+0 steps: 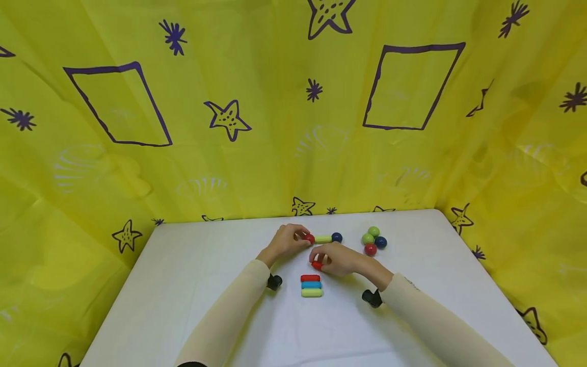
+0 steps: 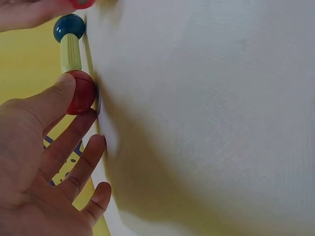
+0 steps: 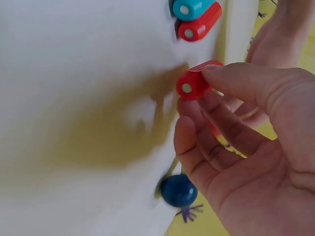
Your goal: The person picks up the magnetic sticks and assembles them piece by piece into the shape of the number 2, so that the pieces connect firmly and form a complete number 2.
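My left hand (image 1: 289, 239) pinches a red ball (image 2: 82, 92) between thumb and fingers at the back of the table. That ball joins one end of a light green rod (image 2: 71, 53), whose far end meets a dark blue ball (image 2: 69, 27). Just in front, my right hand (image 1: 337, 259) holds a short red rod (image 3: 196, 82) between thumb and fingertips, a pale round disc showing on its end. Nearer to me lie three rods side by side: a red rod (image 1: 310, 278), a blue rod (image 1: 311, 285) and a light green rod (image 1: 312, 293).
Right of the hands sits a cluster of balls: two green balls (image 1: 368, 239), a dark blue ball (image 1: 380, 242) and a red ball (image 1: 370, 249). A white table (image 1: 192, 285) carries everything. Yellow patterned cloth (image 1: 266, 168) rises behind the table and along its sides.
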Tool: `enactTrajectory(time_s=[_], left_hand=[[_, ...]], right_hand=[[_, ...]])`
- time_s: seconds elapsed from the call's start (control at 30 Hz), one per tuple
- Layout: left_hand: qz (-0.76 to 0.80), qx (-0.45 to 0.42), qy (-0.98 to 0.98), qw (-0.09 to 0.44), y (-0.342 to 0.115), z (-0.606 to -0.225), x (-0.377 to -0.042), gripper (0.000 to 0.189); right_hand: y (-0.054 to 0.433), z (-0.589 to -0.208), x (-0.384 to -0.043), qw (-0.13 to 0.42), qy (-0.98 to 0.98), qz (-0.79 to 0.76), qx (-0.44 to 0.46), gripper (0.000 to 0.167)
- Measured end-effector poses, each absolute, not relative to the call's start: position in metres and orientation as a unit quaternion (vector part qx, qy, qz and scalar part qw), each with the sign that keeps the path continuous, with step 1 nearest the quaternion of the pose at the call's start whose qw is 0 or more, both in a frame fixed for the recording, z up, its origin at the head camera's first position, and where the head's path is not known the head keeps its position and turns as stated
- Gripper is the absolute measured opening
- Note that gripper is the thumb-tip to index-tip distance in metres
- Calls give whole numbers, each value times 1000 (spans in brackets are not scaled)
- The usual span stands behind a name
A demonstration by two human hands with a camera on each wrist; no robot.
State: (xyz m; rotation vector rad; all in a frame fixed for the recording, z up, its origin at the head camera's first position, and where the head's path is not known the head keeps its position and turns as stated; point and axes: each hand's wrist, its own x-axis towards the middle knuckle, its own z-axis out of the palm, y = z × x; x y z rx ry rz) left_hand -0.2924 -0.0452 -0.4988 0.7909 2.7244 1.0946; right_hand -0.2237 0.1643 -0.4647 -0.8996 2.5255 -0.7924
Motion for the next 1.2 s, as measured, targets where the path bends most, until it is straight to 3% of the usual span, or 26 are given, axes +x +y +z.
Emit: enactTrajectory(time_s=[0.53, 1.2], left_hand=[[359, 250, 897, 58, -45, -501, -292, 25], [363, 235, 899, 70, -45, -500, -289, 24]], right_hand=[[223, -467, -221, 89, 878, -405, -241, 24], [217, -482, -220, 46, 892, -445, -73, 23]])
